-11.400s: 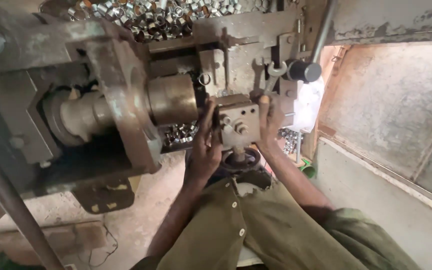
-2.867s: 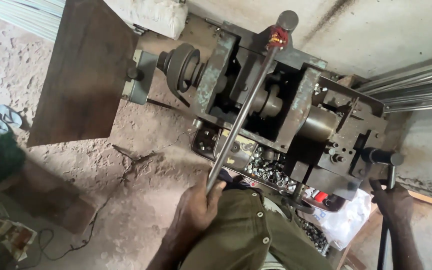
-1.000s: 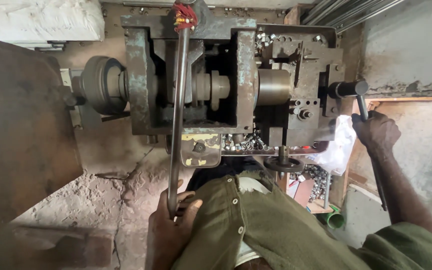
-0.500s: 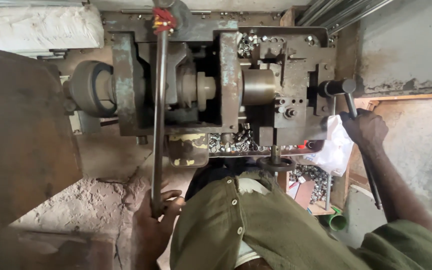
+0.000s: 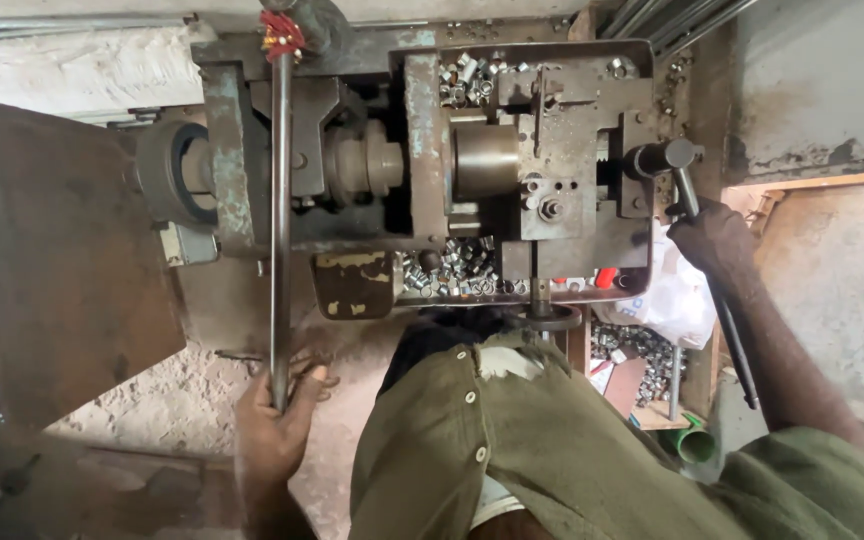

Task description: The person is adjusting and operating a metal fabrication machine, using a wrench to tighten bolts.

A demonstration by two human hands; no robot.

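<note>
- The machine point(image 5: 472, 170), a worn metal lathe-like block, fills the upper middle of the view; its top edge is cut off by the frame, and a concrete wall point(image 5: 822, 90) stands close on its right.
- A large rusty metal plate point(image 5: 52, 250) leans just left of the machine, crowding that side; the only open room is the dusty floor point(image 5: 182, 410) below it, between the plate and the person's olive-green shirt point(image 5: 552, 440).
- The long steel lever point(image 5: 279, 220) runs almost straight down from a red-wrapped pivot point(image 5: 282, 35) at the machine's top to the floor side, passing in front of the pulley point(image 5: 167, 170) and the frame.
- The left hand point(image 5: 272, 430) has its grip closed around the lever's lowest end; the fingers wrap the bar, thumb side up, so the lever rises straight out of the fist.
- The black crank handle point(image 5: 697, 200) sticks out of the machine's right side from a dark knob and slants down past the wrist, its tip ending near a green pipe end point(image 5: 694, 443).
- The right hand point(image 5: 717, 240) has its grip closed on the upper part of that handle, just below the knob, beside a white plastic bag point(image 5: 667, 300).
- Small shiny metal pieces point(image 5: 452, 270) lie heaped in the tray under the spindle and again at the top behind the chuck point(image 5: 484, 160).
- The shirt hides the machine's lower front and what lies under it; the fingertips of the right hand are turned away and hard to make out.
</note>
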